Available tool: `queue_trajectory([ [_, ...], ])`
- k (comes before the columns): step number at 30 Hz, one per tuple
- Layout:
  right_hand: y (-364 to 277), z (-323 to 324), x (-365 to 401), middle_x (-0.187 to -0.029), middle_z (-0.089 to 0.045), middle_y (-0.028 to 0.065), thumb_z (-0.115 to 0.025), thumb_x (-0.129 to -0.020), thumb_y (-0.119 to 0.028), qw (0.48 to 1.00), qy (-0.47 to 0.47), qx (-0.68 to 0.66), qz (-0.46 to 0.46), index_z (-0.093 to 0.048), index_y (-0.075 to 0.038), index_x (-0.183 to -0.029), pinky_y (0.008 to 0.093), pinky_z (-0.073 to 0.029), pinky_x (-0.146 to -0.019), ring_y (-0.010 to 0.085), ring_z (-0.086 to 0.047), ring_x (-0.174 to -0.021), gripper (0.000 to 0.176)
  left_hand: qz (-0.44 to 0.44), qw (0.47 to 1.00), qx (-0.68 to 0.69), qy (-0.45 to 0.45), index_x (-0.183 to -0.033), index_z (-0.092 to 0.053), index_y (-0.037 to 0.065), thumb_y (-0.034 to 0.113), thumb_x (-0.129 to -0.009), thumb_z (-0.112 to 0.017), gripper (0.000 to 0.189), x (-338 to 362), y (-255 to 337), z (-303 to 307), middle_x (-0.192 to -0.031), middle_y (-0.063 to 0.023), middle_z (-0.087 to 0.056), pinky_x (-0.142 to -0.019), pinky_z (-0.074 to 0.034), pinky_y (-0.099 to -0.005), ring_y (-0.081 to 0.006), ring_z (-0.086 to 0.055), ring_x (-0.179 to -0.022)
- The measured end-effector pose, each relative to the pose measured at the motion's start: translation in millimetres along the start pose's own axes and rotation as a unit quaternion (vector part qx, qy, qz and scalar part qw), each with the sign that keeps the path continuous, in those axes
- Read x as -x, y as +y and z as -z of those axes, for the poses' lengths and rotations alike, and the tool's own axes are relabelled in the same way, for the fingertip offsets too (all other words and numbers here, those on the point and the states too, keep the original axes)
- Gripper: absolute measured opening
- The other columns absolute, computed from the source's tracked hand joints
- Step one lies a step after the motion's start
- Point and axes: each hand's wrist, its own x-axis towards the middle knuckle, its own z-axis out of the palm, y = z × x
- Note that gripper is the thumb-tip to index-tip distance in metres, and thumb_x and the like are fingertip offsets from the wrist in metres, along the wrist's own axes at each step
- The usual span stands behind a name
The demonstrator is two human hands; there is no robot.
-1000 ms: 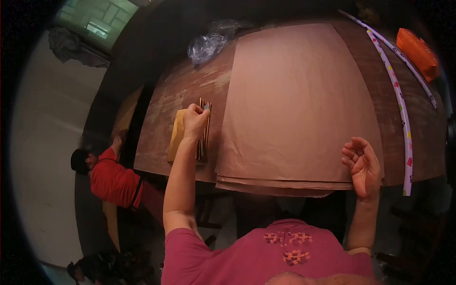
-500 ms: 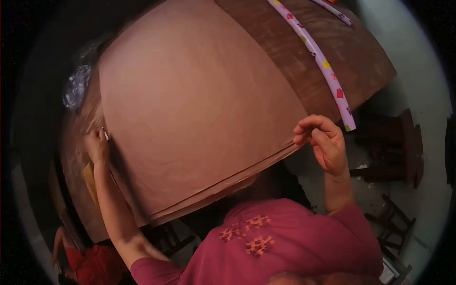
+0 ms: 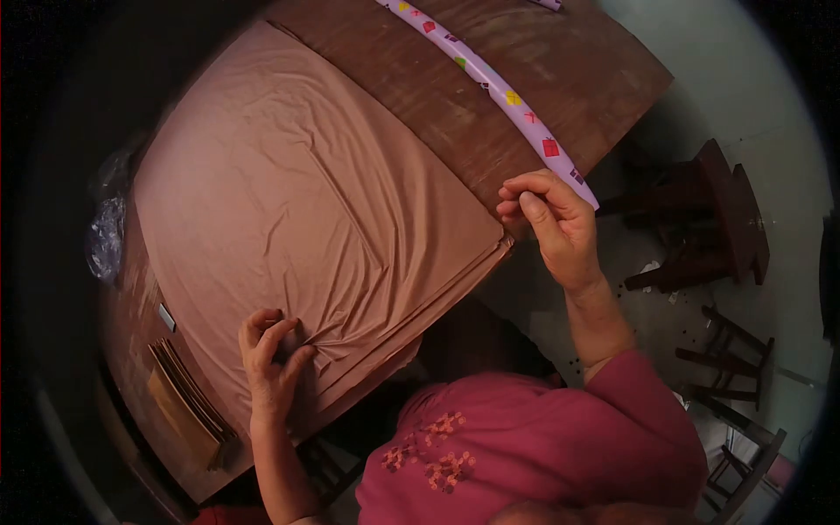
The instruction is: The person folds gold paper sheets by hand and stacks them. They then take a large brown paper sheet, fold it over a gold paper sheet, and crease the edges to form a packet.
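Note:
A stack of thin pinkish-brown sheets (image 3: 227, 175) covers much of the table, its top layer creased in the middle and near the front edge. My left hand (image 3: 273, 363) is on the front left part of the stack, fingers bent and apart, fingertips touching the top sheet. Creases spread from beside its thumb. Over the right corner of the stack is my right hand (image 3: 556, 219), fingers curled and thumb apart, with nothing visible in it. A small silvery object (image 3: 167, 317) lies at the left edge of the sheets.
A lilac patterned roll (image 3: 490, 83) lies across the brown table (image 3: 577, 70); another roll end shows at the top. Folded brown pieces (image 3: 188, 407) sit at front left. Clear crumpled plastic (image 3: 107, 236) is at the left edge. Dark wooden stools (image 3: 709, 219) stand at right.
My left hand has moved right onto the sheets, leaving the small silvery object on the table. The top sheet, smooth before, is now wrinkled. The view has shifted; my right hand keeps its curled shape.

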Motion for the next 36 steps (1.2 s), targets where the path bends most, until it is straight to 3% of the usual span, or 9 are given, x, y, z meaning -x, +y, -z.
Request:
queue_trajectory([
  [2, 4, 9, 4, -0.105, -0.063, 0.0076, -0.051, -0.102, -0.005, 1.0, 0.001, -0.001, -0.003, -0.064, 0.003, -0.112, 0.0266, -0.055, -0.081, 0.0133, -0.066, -0.09, 0.018, 0.029, 0.998, 0.05, 0.011, -0.106, -0.07, 0.005, 0.0, -0.069, -0.081, 0.039, -1, 2, -1, -0.121, -0.0127, -0.055, -0.095, -0.046, -0.038, -0.0293, -0.054, -0.111],
  [9, 5, 22, 7, -0.105, -0.063, 0.0079, -0.052, -0.101, -0.003, 0.999, -0.004, 0.043, 0.002, -0.065, 0.003, -0.11, 0.0258, -0.054, -0.082, 0.0131, -0.065, -0.093, 0.017, 0.07, 0.993, 0.089, 0.018, -0.101, -0.071, 0.004, -0.007, -0.073, -0.075, 0.03, -2, 1, -3, -0.121, -0.0118, -0.056, -0.095, -0.047, -0.0343, -0.0257, -0.056, -0.11],
  [11, 7, 26, 2, -0.107, -0.063, 0.0098, -0.055, -0.097, 0.001, 0.981, -0.051, 0.176, 0.065, -0.065, 0.002, -0.108, 0.0283, -0.053, -0.083, 0.016, -0.064, -0.096, 0.016, 0.098, 0.992, 0.084, 0.009, -0.104, -0.07, 0.004, 0.001, -0.074, -0.078, 0.031, -2, 8, -1, -0.121, -0.0132, -0.055, -0.096, -0.047, -0.0369, -0.0286, -0.055, -0.112],
  [12, 7, 26, 2, -0.107, -0.063, 0.0098, -0.055, -0.097, 0.001, 0.981, -0.048, 0.177, 0.065, -0.065, 0.002, -0.108, 0.0283, -0.053, -0.083, 0.016, -0.064, -0.096, 0.016, 0.096, 0.992, 0.085, 0.008, -0.104, -0.07, 0.004, 0.001, -0.074, -0.078, 0.031, -4, 14, 1, -0.121, -0.0132, -0.055, -0.096, -0.047, -0.0369, -0.0286, -0.055, -0.112],
  [14, 9, 24, 1, -0.112, -0.062, 0.0123, -0.057, -0.091, 0.005, 0.955, -0.08, 0.263, 0.112, -0.066, 0.002, -0.107, 0.0329, -0.052, -0.085, 0.0227, -0.064, -0.101, 0.018, 0.048, 0.997, -0.048, -0.02, -0.113, -0.067, 0.005, 0.019, -0.074, -0.083, 0.044, -6, 29, 7, -0.124, -0.0155, -0.055, -0.097, -0.046, -0.0414, -0.0337, -0.054, -0.116],
  [18, 16, 15, 7, -0.116, -0.062, 0.0125, -0.058, -0.088, 0.005, 0.909, -0.077, 0.381, 0.149, -0.067, -0.001, -0.107, 0.0388, -0.047, -0.091, 0.0294, -0.061, -0.109, 0.021, 0.021, 0.997, -0.078, -0.015, -0.126, -0.059, 0.006, 0.038, -0.075, -0.082, 0.065, -16, 65, -11, -0.134, -0.0188, -0.052, -0.102, -0.042, -0.0471, -0.0389, -0.05, -0.122],
  [21, 18, 10, 10, -0.116, -0.061, 0.0099, -0.059, -0.087, 0.002, 0.893, -0.089, 0.408, 0.17, -0.066, -0.003, -0.107, 0.0418, -0.041, -0.098, 0.0312, -0.056, -0.116, 0.022, -0.042, 0.99, -0.129, -0.043, -0.131, -0.059, 0.008, 0.034, -0.08, -0.078, 0.06, -37, 93, -38, -0.141, -0.018, -0.05, -0.108, -0.036, -0.0478, -0.0382, -0.047, -0.128],
  [25, 21, 10, 10, -0.115, -0.063, 0.01, -0.059, -0.087, 0.002, 0.914, -0.07, 0.371, 0.149, -0.067, -0.004, -0.106, 0.042, -0.04, -0.097, 0.0307, -0.056, -0.118, 0.022, -0.032, 0.994, -0.103, -0.024, -0.13, -0.06, 0.008, 0.029, -0.078, -0.08, 0.059, -57, 109, -66, -0.141, -0.0168, -0.05, -0.107, -0.036, -0.0465, -0.0359, -0.047, -0.128],
  [36, 28, 13, 12, -0.109, -0.066, 0.0109, -0.059, -0.086, 0.002, 0.923, -0.043, 0.348, 0.16, -0.067, -0.004, -0.108, 0.0413, -0.042, -0.094, 0.0304, -0.06, -0.113, 0.024, -0.034, 0.997, -0.072, 0.009, -0.122, -0.067, 0.009, 0.022, -0.076, -0.08, 0.05, -61, 99, -72, -0.137, -0.015, -0.054, -0.106, -0.037, -0.0447, -0.0342, -0.051, -0.125],
])
